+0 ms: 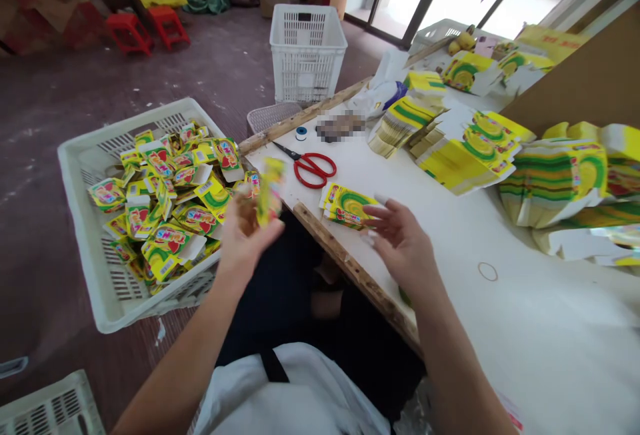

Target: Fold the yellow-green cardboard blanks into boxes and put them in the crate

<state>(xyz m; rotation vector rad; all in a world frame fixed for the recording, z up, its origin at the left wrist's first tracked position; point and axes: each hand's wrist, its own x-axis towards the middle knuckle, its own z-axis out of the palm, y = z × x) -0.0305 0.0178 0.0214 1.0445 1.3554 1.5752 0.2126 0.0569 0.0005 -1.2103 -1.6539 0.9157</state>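
My left hand (245,232) is raised over my lap, fingers closed on a small folded yellow carton (269,190) that is blurred by motion. It hovers beside the white crate (83,162) on the floor, which is heaped with several folded cartons (170,202). My right hand (400,238) is over the table edge with fingers spread, holding nothing, just right of a small pile of flat yellow carton blanks (347,205).
Red scissors (313,167) and a small tape roll (301,133) lie on the white table (500,315). Larger stacks of flat blanks (465,152) cover the table's far right. A rubber band (487,271) lies nearer. A tall white basket (307,52) and red stools (147,28) stand on the floor.
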